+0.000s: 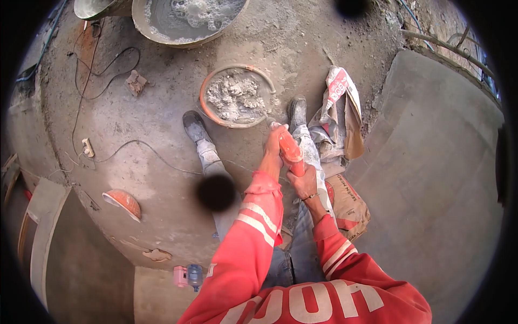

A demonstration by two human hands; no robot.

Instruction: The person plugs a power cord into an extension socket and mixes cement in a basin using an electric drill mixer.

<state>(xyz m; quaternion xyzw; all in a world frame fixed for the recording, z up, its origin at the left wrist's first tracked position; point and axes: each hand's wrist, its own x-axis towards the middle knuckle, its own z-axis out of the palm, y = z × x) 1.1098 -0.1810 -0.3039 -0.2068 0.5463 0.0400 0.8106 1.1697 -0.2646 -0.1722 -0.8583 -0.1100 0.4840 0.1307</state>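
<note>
At left, on the rough grey floor [167, 102]: white socket strip [87, 147], dark cable [137, 141] running right from beside it toward the legs. Above, at the top edge, grey bucket [96, 7], only partly in view. Below, orange bowl [124, 204] tipped on its side. Up again, broken chunk [136, 82], near a loose loop of cable.

Next, large tub [208, 39] at top, holding cloudy grey liquid with foam. Down at the bottom, pink container [180, 276] and blue bottle [195, 277], side by side.

Toward center, left boot [195, 127] flat on the floor, part of that leg hidden by a dark round blot. Just right of it, orange-rimmed basin [204, 89] with lumpy, pale grey mix [236, 96] inside.

Below the basin, between the legs and over the right one, orange tool [291, 148] held in both hands. Left hand [274, 144] at its upper part, grip closed round it. Right hand [305, 182] at its lower end, grip also clamped on it; dark band [309, 196] at that wrist. Tool tip hard to make out.

Right boot [298, 111] above the hands. Right of it, torn sack [341, 102], crumpled; lower, brown paper sack [349, 208] beside the right leg. Far right, smooth grey slab [437, 156].
</note>
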